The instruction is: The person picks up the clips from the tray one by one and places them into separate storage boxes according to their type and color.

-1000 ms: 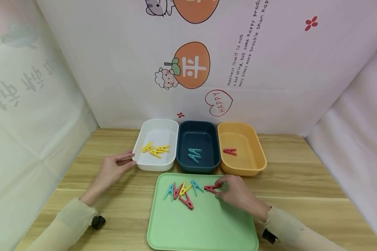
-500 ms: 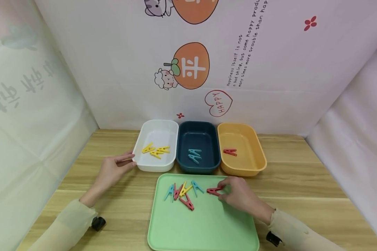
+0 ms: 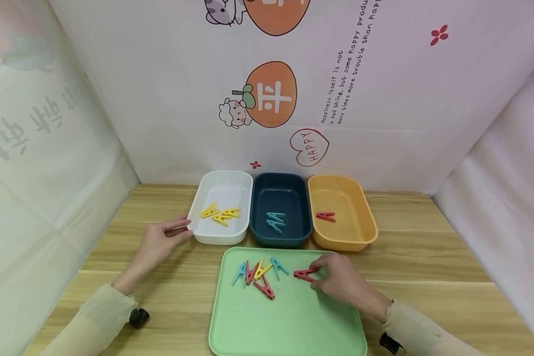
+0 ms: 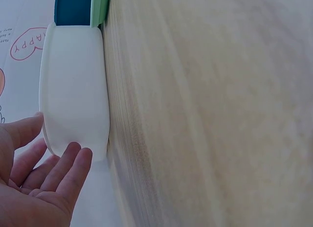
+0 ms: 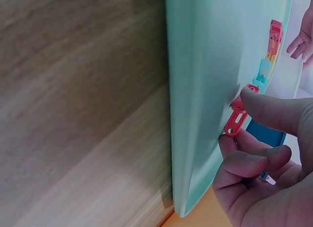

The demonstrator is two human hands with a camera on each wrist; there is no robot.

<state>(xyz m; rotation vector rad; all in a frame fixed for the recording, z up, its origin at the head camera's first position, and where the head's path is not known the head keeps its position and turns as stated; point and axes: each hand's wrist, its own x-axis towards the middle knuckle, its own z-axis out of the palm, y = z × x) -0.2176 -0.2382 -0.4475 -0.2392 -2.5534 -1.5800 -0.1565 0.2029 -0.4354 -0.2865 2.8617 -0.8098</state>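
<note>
My right hand (image 3: 338,278) pinches a red clothespin (image 3: 303,275) by its handle ends, at the upper right of the green tray (image 3: 289,321). In the right wrist view, thumb and index finger lie on either side of that red clothespin (image 5: 236,120). Left of it on the tray sit two blue clothespins, two red ones and a yellow clothespin (image 3: 261,270), bunched together. My left hand (image 3: 160,242) rests at the left wall of the white bin (image 3: 224,236). The left wrist view shows its fingers extended against the white bin (image 4: 76,85).
Three yellow clothespins (image 3: 221,217) lie in the white bin. Beside it, a dark blue bin (image 3: 281,240) holds two teal clothespins (image 3: 275,222). The orange bin (image 3: 349,242) on the right contains one red clothespin (image 3: 326,216). A printed cloth wall (image 3: 382,148) stands behind the bins.
My right hand has shifted slightly right and toward me, with the red clothespin moving along in its pinch. The left hand stays at the white bin.
</note>
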